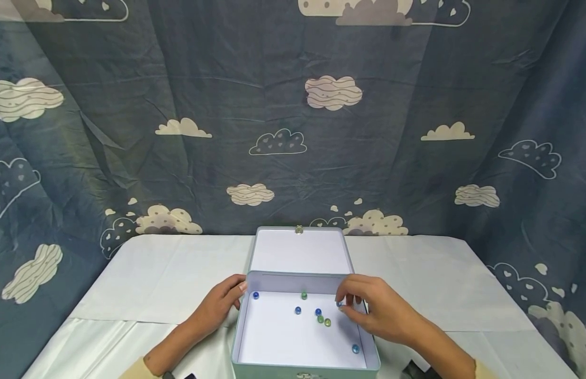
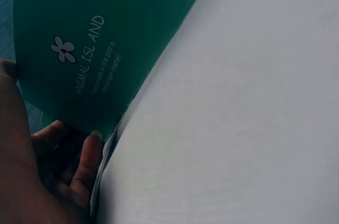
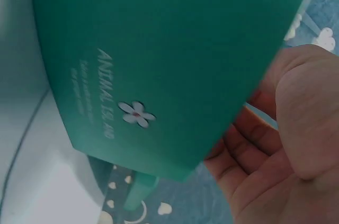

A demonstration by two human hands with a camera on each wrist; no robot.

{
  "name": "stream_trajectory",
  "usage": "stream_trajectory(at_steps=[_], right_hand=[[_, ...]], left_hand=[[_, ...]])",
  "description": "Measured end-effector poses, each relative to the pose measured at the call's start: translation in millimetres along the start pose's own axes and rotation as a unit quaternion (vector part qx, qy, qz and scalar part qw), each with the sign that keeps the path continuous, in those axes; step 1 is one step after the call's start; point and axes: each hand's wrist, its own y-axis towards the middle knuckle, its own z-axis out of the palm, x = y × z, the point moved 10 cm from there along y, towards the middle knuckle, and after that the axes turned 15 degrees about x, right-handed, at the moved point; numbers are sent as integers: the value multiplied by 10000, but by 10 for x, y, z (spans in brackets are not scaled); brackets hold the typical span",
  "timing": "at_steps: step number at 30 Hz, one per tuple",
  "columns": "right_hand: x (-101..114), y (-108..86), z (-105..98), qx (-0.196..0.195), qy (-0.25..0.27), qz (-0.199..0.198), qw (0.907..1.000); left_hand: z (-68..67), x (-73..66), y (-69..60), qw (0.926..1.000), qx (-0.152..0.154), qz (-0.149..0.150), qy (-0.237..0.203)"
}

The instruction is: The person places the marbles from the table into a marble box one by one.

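An open pale-green metal box (image 1: 274,371) holds several glass marbles on its white floor. My right hand (image 1: 380,310) reaches over the right wall and pinches a bluish marble (image 1: 339,303) between thumb and fingers. My left hand (image 1: 219,302) holds the box's left side near the back corner, thumb at the rim. Close by the right fingers lie a blue marble (image 1: 318,311), a green marble (image 1: 320,319) and a yellow-green marble (image 1: 328,322). A light-blue marble (image 1: 356,348) sits at the front right. In the left wrist view, the box's green side (image 2: 143,1) carries "ANIMAL ISLAND" lettering.
Behind the box, its hinged lid (image 1: 299,251) lies back with a clasp (image 1: 299,229) at the far edge. White cloth (image 1: 179,273) covers the table. A dark cloud-printed curtain (image 1: 283,173) hangs behind. A dark object (image 1: 418,371) shows near the right forearm.
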Motion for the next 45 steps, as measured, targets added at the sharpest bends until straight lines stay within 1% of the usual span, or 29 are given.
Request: stream_trajectory(at_steps=[3,6,13,20,26,32,35,41,45], right_hand=[[-8,12,55,126,24,38,9999],[-19,17,63,114,22,38,9999],[16,-1,-11,-230,-126,-326,9991],[45,-34,-93,-567,-189,-539,9968],[-14,-64,-170,-744,-154,-301,9967],[-128,-143,-317,-1203,-447,-74,9917],[-228,-172,-355,-1323,-545,61,9897],[-503,-257,-379,-1396,-665,713,9854],[-630,-336,-383,-1446,-788,953,9817]], left_hand=[[11,0,1,10000,30,-17,-29],[11,-3,2,10000,36,-35,-31],[-8,-5,1,10000,-6,-75,14],[1,10,-9,10000,-22,-93,12],[-9,23,-42,9999,-68,-138,74],[-3,33,-36,9999,-56,-115,63],[10,36,-23,9999,-9,-118,56],[39,82,1,9997,126,-207,97],[29,97,-2,9995,207,-234,109]])
